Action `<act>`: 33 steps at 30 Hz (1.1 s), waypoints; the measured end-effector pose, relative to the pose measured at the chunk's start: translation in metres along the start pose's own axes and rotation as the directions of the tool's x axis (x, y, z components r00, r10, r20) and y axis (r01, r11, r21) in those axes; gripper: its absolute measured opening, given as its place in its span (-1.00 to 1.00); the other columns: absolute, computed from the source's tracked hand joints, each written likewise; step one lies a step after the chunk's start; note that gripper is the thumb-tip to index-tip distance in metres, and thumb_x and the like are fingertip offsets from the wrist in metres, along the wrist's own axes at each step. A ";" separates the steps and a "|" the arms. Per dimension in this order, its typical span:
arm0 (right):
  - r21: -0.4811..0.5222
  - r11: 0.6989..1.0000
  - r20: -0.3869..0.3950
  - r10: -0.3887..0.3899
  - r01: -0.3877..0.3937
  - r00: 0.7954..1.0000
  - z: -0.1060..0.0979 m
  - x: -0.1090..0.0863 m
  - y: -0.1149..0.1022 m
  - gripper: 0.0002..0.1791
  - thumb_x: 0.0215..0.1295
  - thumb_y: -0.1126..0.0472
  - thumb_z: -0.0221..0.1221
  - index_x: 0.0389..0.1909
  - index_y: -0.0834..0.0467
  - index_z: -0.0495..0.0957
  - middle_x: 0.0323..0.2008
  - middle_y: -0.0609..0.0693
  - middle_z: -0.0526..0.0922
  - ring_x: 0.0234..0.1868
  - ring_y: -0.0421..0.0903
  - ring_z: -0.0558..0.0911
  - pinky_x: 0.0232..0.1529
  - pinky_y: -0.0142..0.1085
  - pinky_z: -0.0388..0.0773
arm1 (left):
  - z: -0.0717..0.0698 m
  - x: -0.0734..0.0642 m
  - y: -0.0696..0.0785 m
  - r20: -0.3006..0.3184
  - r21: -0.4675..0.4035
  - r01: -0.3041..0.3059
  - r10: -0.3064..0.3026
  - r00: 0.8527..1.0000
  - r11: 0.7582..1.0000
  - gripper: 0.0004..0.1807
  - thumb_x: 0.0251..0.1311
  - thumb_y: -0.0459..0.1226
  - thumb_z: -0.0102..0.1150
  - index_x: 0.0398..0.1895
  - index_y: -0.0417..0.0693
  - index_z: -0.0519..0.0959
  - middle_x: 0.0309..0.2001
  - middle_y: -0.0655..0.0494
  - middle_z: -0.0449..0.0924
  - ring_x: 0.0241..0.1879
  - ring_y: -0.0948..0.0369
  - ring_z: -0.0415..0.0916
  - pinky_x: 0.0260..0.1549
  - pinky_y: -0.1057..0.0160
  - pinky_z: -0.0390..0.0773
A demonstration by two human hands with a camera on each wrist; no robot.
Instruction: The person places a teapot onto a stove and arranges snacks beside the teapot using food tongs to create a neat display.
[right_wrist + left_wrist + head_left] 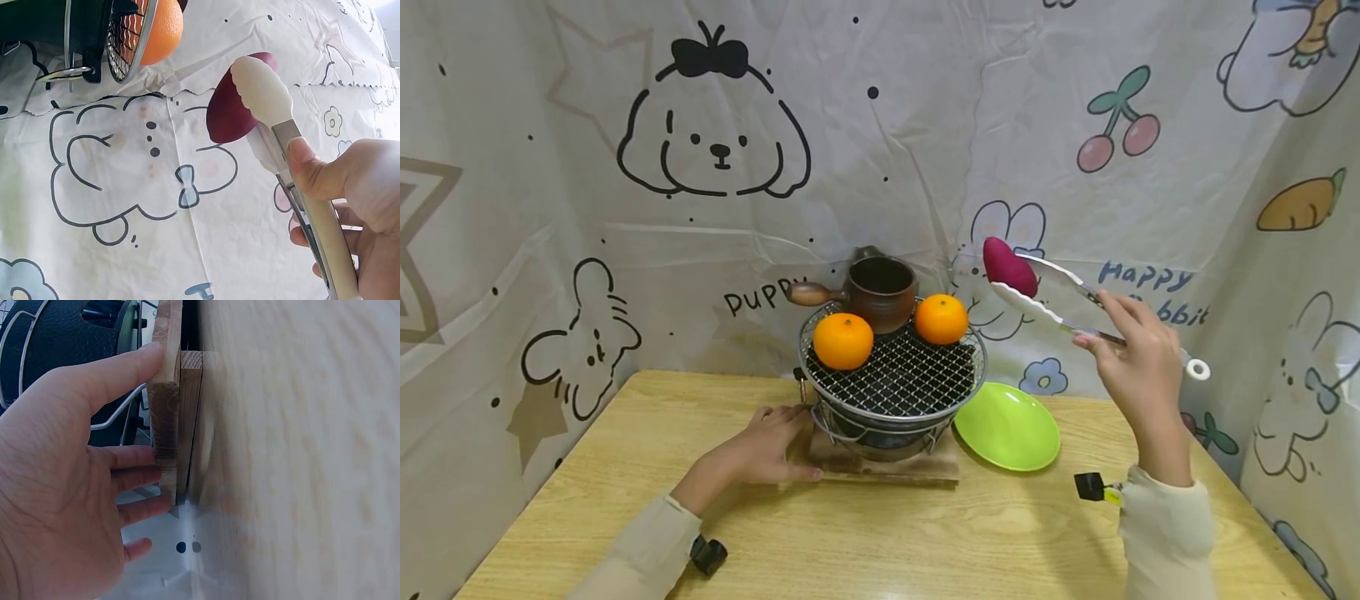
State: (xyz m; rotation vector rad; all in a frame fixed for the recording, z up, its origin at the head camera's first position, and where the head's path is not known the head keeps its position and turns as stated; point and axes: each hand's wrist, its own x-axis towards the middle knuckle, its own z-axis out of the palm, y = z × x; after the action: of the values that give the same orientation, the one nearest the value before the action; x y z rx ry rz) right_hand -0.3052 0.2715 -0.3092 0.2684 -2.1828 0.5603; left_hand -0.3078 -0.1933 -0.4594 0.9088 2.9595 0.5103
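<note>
In the head view, my right hand [1141, 357] holds a pair of tongs [1060, 321] with white scalloped tips, raised above the table. Between those tips is a smooth purple-red piece [232, 103], tapered like a sweet potato. My left hand [767, 446] rests at the left end of the wooden board [887, 477] under a small grill. Its thumb and fairly straight fingers touch the board's edges in the left wrist view. On the wire grate [910, 379] sit two oranges, one at left [843, 342] and one at right [942, 319], with a brown side-handled pot [882, 304] behind them.
A lime-green plate [1009, 427] lies right of the grill, partly behind its rim. Both stand on a light wooden table [865, 542]. A cartoon-printed cloth [880, 167] hangs close behind the table and along its sides.
</note>
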 end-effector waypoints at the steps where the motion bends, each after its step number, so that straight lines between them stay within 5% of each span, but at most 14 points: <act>1: 0.008 1.000 -0.008 -0.002 0.002 1.000 0.001 -0.001 0.000 -0.25 0.10 0.37 0.46 0.37 0.19 0.49 0.20 0.32 0.59 0.21 0.33 0.50 0.34 0.33 0.23 | 0.001 0.000 0.000 0.001 -0.003 -0.001 0.001 1.000 1.000 0.10 0.13 0.32 0.24 0.51 -0.28 0.25 0.51 -0.31 0.23 0.46 -0.24 0.24 0.34 -0.34 0.17; 16: 0.024 0.990 -0.131 -0.132 0.136 0.983 0.002 -0.006 -0.015 -0.26 0.00 0.39 0.49 0.29 0.29 0.54 0.18 0.33 0.61 0.20 0.31 0.53 0.31 0.31 0.28 | 0.007 0.002 -0.002 0.000 0.002 -0.012 0.012 1.000 1.000 0.09 0.13 0.34 0.23 0.50 -0.27 0.28 0.49 -0.29 0.27 0.45 -0.24 0.26 0.34 -0.35 0.18; 24: 0.022 0.975 -0.234 -0.210 0.221 0.949 0.003 -0.002 -0.020 -0.27 -0.06 0.40 0.51 0.25 0.26 0.58 0.14 0.30 0.64 0.15 0.28 0.57 0.25 0.12 0.33 | 0.004 0.001 -0.001 0.001 0.002 -0.005 0.005 1.000 1.000 0.09 0.13 0.34 0.23 0.50 -0.27 0.27 0.49 -0.31 0.26 0.45 -0.24 0.25 0.34 -0.34 0.17; 33: -0.026 0.960 -0.264 -0.276 0.279 0.924 0.011 0.002 -0.025 -0.27 -0.01 0.27 0.49 0.28 0.22 0.56 0.16 0.28 0.63 0.19 0.26 0.54 0.25 0.05 0.27 | 0.001 0.001 -0.001 0.009 -0.002 0.010 -0.010 1.000 1.000 0.10 0.14 0.33 0.23 0.52 -0.28 0.25 0.52 -0.32 0.21 0.47 -0.23 0.22 0.35 -0.35 0.16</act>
State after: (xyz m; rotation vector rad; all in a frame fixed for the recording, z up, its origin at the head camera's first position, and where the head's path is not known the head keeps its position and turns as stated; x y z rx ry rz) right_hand -0.3044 0.2439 -0.3064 0.4737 -1.8420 0.4223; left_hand -0.3090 -0.1932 -0.4609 0.8931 2.9530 0.5074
